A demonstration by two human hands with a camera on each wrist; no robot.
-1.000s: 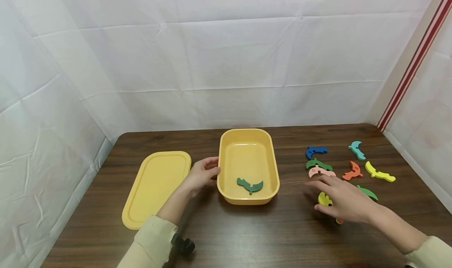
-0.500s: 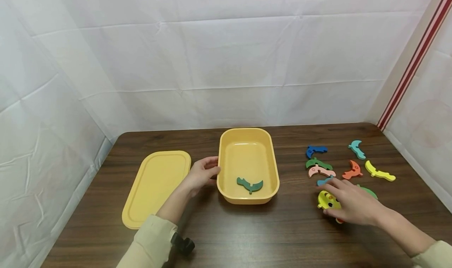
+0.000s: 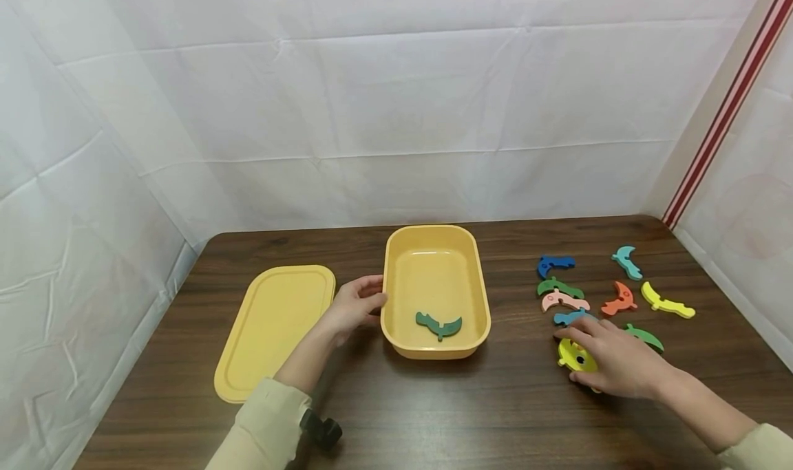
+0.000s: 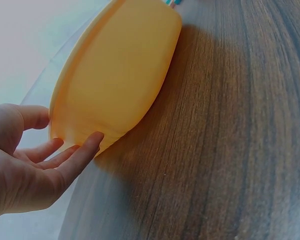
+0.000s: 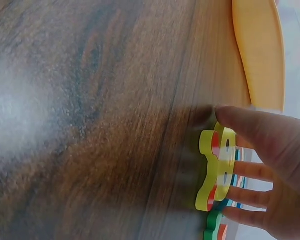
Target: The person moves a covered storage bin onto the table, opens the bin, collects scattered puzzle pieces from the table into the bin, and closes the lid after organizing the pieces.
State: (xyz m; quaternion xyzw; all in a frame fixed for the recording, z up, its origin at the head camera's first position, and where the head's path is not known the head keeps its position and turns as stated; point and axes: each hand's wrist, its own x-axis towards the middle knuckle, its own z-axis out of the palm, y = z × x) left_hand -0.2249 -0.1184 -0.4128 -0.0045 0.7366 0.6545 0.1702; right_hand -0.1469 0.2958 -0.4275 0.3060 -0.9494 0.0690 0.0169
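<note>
A yellow box (image 3: 434, 277) holds one dark green curved piece (image 3: 439, 325) on its floor. My left hand (image 3: 353, 310) rests against the box's left side; in the left wrist view its fairly straight fingers (image 4: 82, 157) touch the outer wall. On the right, my right hand (image 3: 619, 358) grips a yellow animal-face piece (image 3: 576, 355) with dark eyes, thumb and fingers at its edges. The right wrist view shows the yellow piece's red patches (image 5: 215, 145) and the thumb at one end. The hand hides part of this piece and of a blue piece (image 3: 566, 317) behind it.
Several curved pieces lie around the right hand: dark blue (image 3: 554, 265), green (image 3: 559, 289), pink (image 3: 565, 301), orange (image 3: 619, 299), yellow (image 3: 668, 302), light blue (image 3: 628, 261) and bright green (image 3: 646, 338). A yellow lid (image 3: 275, 329) lies left of the box on the brown table (image 3: 427, 415).
My right hand has come down from above the pieces and its thumb and fingers have closed about the yellow animal-face piece. The left hand and the box stay in place.
</note>
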